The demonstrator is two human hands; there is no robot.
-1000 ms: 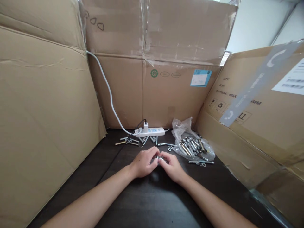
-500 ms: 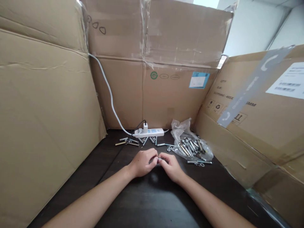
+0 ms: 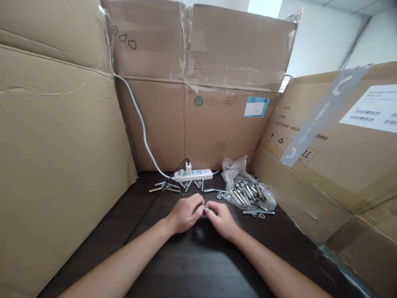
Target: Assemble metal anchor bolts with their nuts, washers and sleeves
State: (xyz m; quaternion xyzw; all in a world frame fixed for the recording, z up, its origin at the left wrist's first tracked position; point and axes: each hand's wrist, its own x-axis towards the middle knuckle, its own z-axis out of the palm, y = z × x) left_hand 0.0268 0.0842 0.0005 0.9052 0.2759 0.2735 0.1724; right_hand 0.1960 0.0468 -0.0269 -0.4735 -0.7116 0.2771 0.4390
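Okay, I'm monitoring remotely: a small metal piece (image 3: 205, 210), too tiny to identify, is sitting between the left hand (image 3: 186, 213) and right hand (image 3: 222, 219), both pinching it, presumably for steadying. Loose hardware (image 3: 170, 191) is lying at ten o'clock, a plastic bag (image 3: 230, 164) of bolts (image 3: 246, 193) at two, likely for easy reach. Versus a second ago, pinch is continuing; cardboard boxes (image 3: 229, 62) are appearing lower and further left.

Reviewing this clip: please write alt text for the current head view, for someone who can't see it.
A person's left hand and right hand meet over a dark table, pinching a small metal piece. Beyond lie loose metal fasteners, a white power strip and a clear plastic bag of bolts, with cardboard boxes around.
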